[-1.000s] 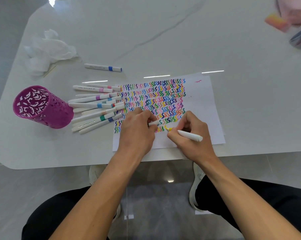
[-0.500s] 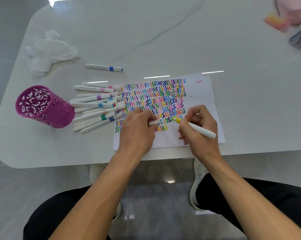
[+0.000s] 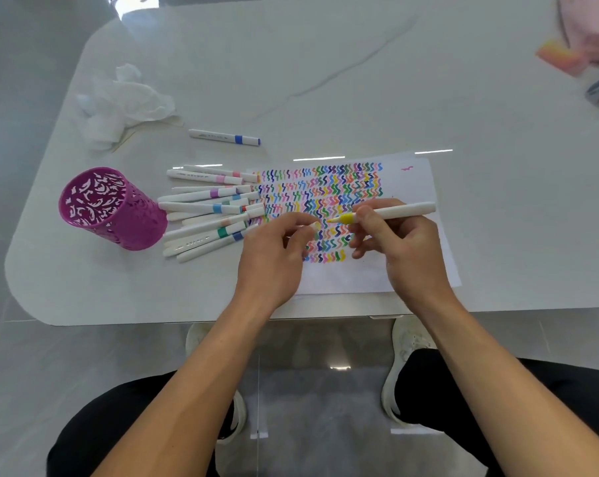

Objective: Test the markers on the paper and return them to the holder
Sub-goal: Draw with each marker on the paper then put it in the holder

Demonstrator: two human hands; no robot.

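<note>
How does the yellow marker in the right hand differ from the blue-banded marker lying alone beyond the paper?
The white yellow-tipped marker is gripped by the right hand above the squiggle-covered paper; the white blue-banded marker lies untouched on the white table. The yellow one's tip is bare, its cap pinched in the left hand; the blue-banded one looks capped. Both have slim white barrels.

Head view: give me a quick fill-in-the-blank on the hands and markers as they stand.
1. The right hand holds an uncapped marker with a ____ tip.
2. The left hand pinches that marker's ____.
3. The lone marker beyond the pile has a ____ band.
Missing: yellow; cap; blue.
</note>
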